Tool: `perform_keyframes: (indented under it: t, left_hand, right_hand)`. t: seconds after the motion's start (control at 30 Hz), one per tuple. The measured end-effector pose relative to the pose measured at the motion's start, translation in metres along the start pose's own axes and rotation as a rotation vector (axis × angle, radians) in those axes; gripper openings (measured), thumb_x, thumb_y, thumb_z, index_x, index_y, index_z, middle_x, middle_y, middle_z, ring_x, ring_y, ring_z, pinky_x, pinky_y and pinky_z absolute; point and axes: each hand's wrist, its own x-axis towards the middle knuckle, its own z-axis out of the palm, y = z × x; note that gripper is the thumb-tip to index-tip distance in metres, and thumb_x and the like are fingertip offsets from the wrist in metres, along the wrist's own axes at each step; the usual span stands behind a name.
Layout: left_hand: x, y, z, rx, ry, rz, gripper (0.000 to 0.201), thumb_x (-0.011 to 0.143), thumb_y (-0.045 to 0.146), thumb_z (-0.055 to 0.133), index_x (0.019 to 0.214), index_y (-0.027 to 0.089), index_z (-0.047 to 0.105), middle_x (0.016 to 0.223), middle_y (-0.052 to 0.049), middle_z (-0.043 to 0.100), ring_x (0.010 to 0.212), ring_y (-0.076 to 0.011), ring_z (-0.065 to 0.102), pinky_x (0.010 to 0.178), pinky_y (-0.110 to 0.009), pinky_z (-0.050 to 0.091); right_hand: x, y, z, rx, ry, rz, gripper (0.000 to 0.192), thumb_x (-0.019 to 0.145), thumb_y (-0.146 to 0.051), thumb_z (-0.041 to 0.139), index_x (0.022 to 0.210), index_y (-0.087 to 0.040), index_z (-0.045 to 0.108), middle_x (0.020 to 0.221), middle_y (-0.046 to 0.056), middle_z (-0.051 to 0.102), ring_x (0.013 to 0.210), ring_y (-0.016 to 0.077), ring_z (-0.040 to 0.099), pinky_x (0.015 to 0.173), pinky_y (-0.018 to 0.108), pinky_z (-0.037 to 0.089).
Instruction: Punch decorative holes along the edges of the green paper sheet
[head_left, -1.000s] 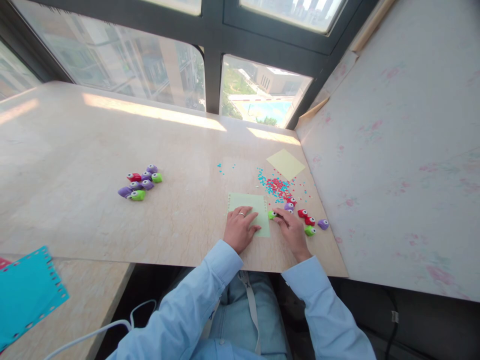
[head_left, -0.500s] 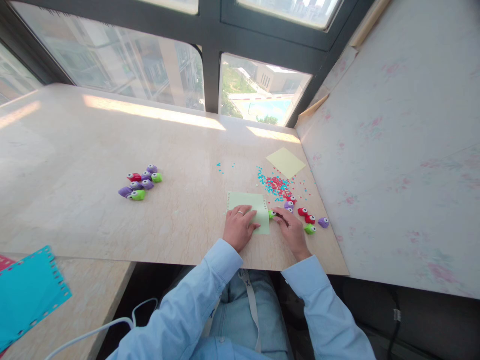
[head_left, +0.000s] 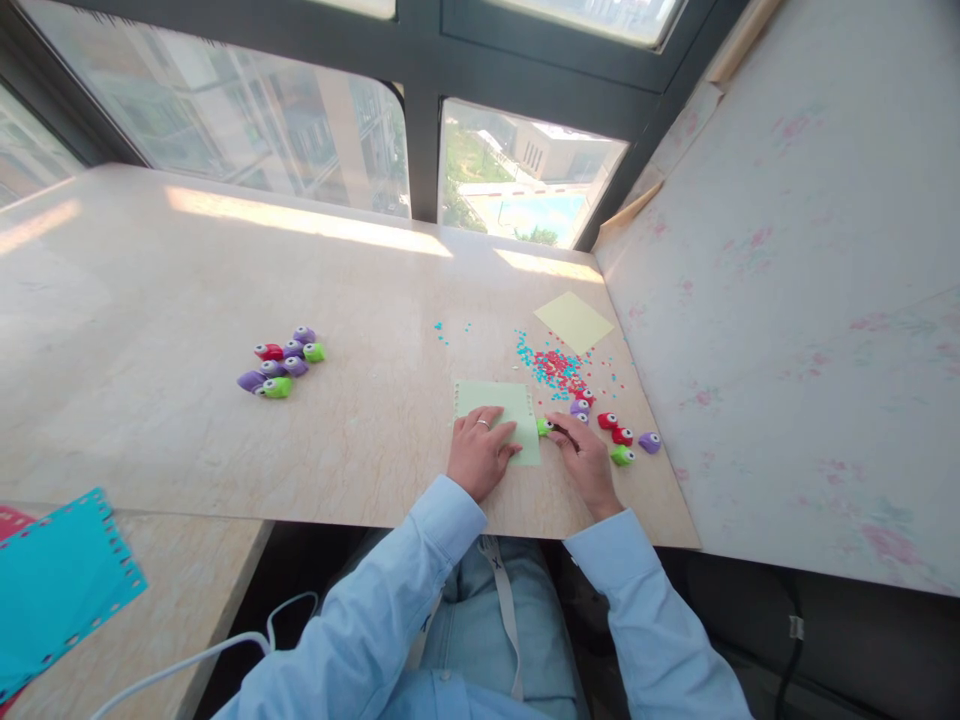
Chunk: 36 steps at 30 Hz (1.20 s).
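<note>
Two hands work at the green paper sheet (head_left: 501, 418): the left hand (head_left: 478, 455) lies flat with fingers spread, pinning it, while the right hand (head_left: 585, 462) pinches a green punch (head_left: 544, 427) onto its right edge (confetti (head_left: 553, 368) lies beyond).

- green paper sheet (head_left: 501, 412): pale green, rectangular, lying flat, small holes punched along its right edge.
- green punch (head_left: 544, 427): small, bright green, lying on its side, touching the sheet's right edge.
</note>
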Motion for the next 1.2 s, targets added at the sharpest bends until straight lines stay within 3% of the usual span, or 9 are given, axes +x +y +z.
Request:
perform_keyframes:
  t: [1.2]
  left_hand:
    - [0.0000,0.0008,-0.0012,-0.012,-0.009,-0.010,0.026,0.085,0.033,0.071,0.110,0.025,0.071,0.130,-0.010,0.062,0.122,-0.0298,0.052,0.095,-0.048,0.043]
  right_hand:
    - [-0.0023,-0.0015,-0.0020,-0.012,-0.029,-0.031,0.025,0.091,-0.031,0.057,0.110,-0.022,0.072,0.113,0.008,0.073,0.106,0.0234,0.068,0.097,0.044,0.054]
